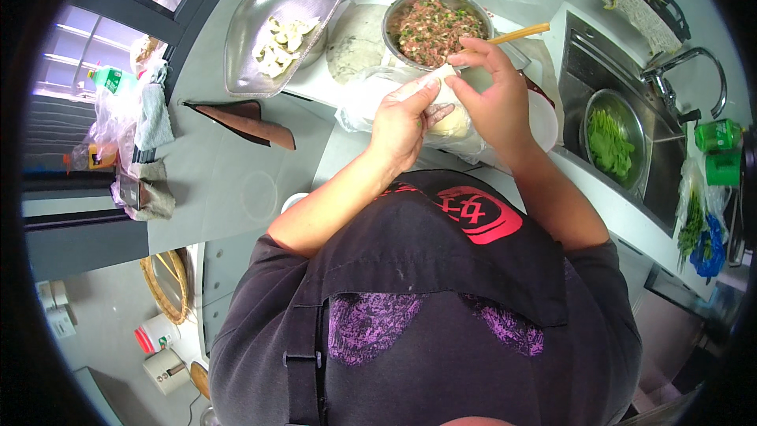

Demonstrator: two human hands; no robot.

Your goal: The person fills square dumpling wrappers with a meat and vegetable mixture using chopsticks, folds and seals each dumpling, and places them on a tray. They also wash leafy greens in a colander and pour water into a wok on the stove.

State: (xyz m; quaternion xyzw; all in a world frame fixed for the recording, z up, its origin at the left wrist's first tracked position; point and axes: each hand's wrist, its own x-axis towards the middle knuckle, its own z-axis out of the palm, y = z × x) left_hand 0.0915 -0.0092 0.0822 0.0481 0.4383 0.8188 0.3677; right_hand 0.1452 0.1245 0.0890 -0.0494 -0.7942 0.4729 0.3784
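My left hand (397, 121) holds a pale dough wrapper (442, 78) between thumb and fingers. The thumb and fingers of my right hand (495, 94) pinch at the same wrapper from the other side. Wooden chopsticks (523, 32) slant past the right fingers towards the meat; whether that hand grips them I cannot tell. Just beyond both hands is a steel bowl (387, 41) of minced meat with chopped greens (437, 26). Below the hands, a stack of wrappers (452, 124) lies in a clear plastic bag (361, 100), partly hidden by my left hand.
A metal strainer basket (245, 50) holds several folded dumplings (281, 41) at the upper left. A dark cloth-like piece (242, 121) lies on the grey counter. In the sink (662, 183) to the right, a metal bowl (640, 160) holds leafy greens under a faucet (718, 77).
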